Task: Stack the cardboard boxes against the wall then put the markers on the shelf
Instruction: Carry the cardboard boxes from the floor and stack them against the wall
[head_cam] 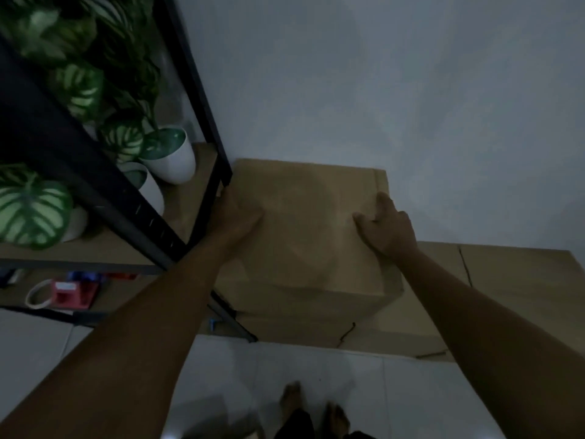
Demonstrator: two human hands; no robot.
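Note:
A brown cardboard box (307,223) stands against the pale wall, on top of a wider cardboard box (506,289) that reaches out to the right. My left hand (237,213) lies on the top box's left edge, next to the shelf post. My right hand (386,226) presses on the box's top near its right edge, fingers spread. The black metal shelf (104,198) with wooden boards stands at the left. No markers can be made out in the dim light.
Potted plants with striped leaves in white pots (171,156) fill the upper shelf board. A red object (74,293) and a white ring lie on the lower board. White floor tiles (316,372) and my bare feet (313,407) are below.

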